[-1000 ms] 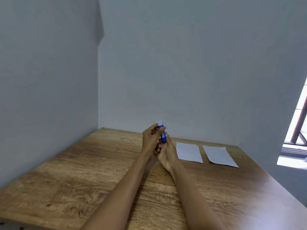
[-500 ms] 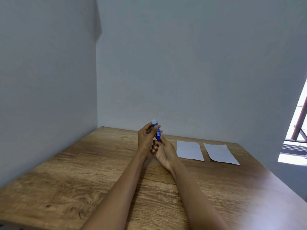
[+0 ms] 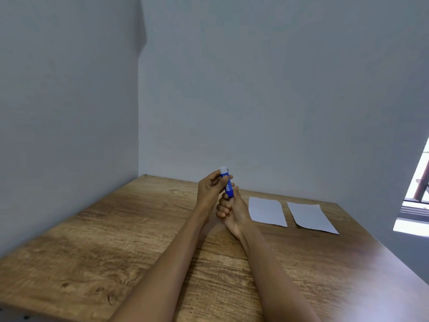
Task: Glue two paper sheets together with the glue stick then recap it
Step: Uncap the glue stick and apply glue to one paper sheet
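A blue glue stick (image 3: 228,185) with a white end on top stands nearly upright above the wooden table (image 3: 116,240). My left hand (image 3: 210,189) pinches its upper part between thumb and fingers. My right hand (image 3: 232,211) curls around its lower end from below. Two white paper sheets lie flat side by side to the right of my hands: the nearer sheet (image 3: 267,211) and the farther-right sheet (image 3: 311,217). Neither hand touches the sheets. Whether the white end is a cap or bare glue is unclear.
Grey walls close the table on the left and at the back. The table's right edge runs beside a bright window opening (image 3: 417,205). Bare wood lies in front of and left of my arms.
Both hands with the glue stick have shifted slightly left and back in view; the grip looks the same. The sheets have not moved.
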Tool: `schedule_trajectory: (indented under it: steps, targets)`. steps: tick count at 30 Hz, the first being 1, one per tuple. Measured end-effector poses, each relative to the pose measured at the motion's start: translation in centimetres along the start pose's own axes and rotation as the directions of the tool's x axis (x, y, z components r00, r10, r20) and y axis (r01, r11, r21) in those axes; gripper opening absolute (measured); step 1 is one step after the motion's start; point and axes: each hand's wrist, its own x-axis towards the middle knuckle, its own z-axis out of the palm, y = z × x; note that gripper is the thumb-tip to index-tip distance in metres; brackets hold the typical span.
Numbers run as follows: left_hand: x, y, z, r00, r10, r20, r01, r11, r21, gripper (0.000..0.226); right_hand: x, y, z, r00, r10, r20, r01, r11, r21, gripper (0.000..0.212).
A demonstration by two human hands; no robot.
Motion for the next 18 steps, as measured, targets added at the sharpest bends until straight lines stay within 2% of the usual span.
schedule_trajectory:
  steps: [3,7,9,12,14,18]
  targets:
    - [0.14,-0.04,-0.05,1.0,-0.013,-0.024,0.013,1.0,-0.024,0.019,-0.19,0.11,0.17,1.0,0.003,-0.023,-0.004,0.999,-0.037,0.055]
    - [0.28,-0.16,-0.66,0.996,-0.035,-0.085,0.029,0.998,-0.063,0.018,-0.31,0.22,0.76,0.998,0.019,0.062,-0.019,1.0,0.0,0.038]
    - [0.3,-0.19,-0.6,0.997,-0.038,-0.065,0.034,0.997,-0.066,0.02,-0.3,0.07,0.51,0.998,0.013,0.058,-0.013,1.0,-0.01,0.037]
    - [0.2,-0.12,-0.16,0.998,-0.055,0.009,0.055,0.997,-0.058,0.027,-0.4,-0.12,-0.02,1.0,0.022,0.014,-0.021,0.999,-0.027,0.051]
    - [0.12,-0.03,-0.02,0.997,-0.07,0.015,0.07,0.995,-0.066,0.027,-0.49,-0.11,0.0,1.0,0.021,0.004,-0.021,1.0,-0.021,0.052]
    - [0.07,0.07,-0.41,0.996,-0.071,-0.051,0.067,0.995,-0.076,0.027,-0.48,0.05,0.51,0.998,0.002,0.058,-0.004,0.999,0.046,0.036]
